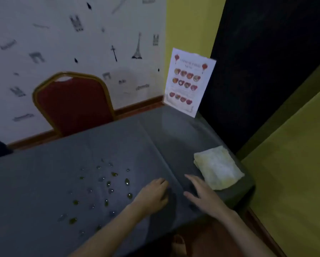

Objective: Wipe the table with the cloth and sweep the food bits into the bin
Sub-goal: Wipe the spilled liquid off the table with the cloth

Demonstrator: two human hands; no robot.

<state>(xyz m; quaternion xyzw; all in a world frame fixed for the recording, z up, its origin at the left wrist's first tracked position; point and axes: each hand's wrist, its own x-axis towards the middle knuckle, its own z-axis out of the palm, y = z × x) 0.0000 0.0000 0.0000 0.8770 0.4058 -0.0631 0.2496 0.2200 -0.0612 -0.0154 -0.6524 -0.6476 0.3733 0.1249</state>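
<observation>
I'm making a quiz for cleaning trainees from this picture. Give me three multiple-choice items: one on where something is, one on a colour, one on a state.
1. Where does the cloth lie on the table?
A. near its right edge
B. near the chair
C. among the food bits

2. What colour is the chair padding?
A. green
B. red
C. white

3. What is the right hand doing?
A. gripping the cloth
B. holding the menu
C. open, holding nothing

Answers:
1 A: the cloth sits by the right edge, apart from the food bits.
2 B: red back in a gold frame.
3 C: its fingers are spread, just short of the cloth.
</observation>
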